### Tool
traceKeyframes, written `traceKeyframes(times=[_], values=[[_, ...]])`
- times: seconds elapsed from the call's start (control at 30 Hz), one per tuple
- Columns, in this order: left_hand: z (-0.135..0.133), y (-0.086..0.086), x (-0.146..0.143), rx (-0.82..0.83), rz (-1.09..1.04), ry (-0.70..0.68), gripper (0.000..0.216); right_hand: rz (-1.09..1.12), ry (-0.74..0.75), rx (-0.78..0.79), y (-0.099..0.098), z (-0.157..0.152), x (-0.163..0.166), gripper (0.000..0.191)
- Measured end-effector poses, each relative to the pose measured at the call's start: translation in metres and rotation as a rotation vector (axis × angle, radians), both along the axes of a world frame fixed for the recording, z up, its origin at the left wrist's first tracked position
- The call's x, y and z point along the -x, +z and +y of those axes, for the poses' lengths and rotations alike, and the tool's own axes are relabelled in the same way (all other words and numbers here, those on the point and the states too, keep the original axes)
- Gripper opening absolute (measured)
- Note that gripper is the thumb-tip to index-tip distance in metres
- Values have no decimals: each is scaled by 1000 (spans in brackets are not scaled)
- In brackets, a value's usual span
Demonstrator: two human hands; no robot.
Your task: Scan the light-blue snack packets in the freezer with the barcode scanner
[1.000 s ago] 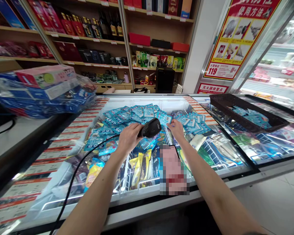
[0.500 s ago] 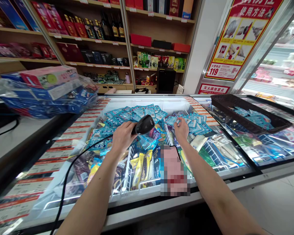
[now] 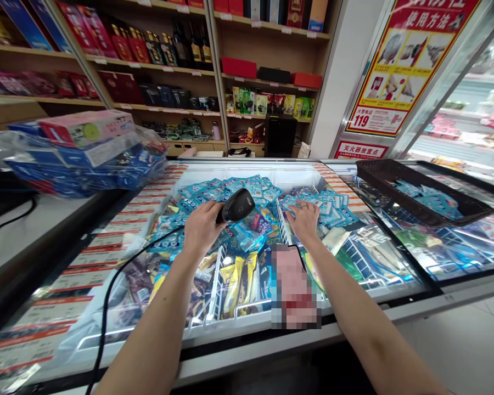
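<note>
My left hand [image 3: 201,227] is wrapped round the handle of a black barcode scanner [image 3: 236,204], whose black cable [image 3: 107,299] trails down to the lower left. The scanner head points over a heap of blue packets [image 3: 218,192] in an open chest freezer [image 3: 239,323]. My right hand [image 3: 304,218] reaches into the freezer's right compartment, with its fingers resting on a pile of blue packets [image 3: 327,204] there. Whether they pinch one packet is hidden. A blurred-out phone [image 3: 294,291] lies on the freezer's wire basket below my right wrist.
A black tray [image 3: 420,189] with more blue packets sits on the glass lid at right. Blue and pink boxes in plastic wrap [image 3: 82,151] are stacked on the left counter. Yellow ice-cream bars [image 3: 236,280] fill the near basket. Shelves of goods line the back wall.
My left hand drew the scanner back to the left and slightly up. My right hand left the packet it held by the scanner and settled on the right pile.
</note>
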State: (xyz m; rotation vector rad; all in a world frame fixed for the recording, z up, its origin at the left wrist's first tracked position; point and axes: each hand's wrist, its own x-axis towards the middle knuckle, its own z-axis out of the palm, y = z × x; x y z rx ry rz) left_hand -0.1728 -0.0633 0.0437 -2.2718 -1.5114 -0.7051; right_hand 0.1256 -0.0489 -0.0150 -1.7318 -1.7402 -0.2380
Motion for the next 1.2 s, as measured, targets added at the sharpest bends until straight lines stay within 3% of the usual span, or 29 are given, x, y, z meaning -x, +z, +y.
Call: traceKeyframes(times=[0.2, 0.73, 0.83, 1.03, 1.2], values=[[0, 0, 3, 15, -1, 12, 34, 34, -126, 11, -9, 7, -8, 28], [1, -1, 8, 12, -23, 20, 34, -15, -264, -44, -7, 5, -25, 30], [2, 0, 10, 1, -11, 18, 34, -77, -157, -51, -4, 7, -20, 33], [1, 1, 12, 4, -14, 33, 33, -213, 200, 62, -2, 19, 4, 44], [1, 1, 13, 4, -13, 30, 33, -256, 338, 155, -1, 38, 10, 53]])
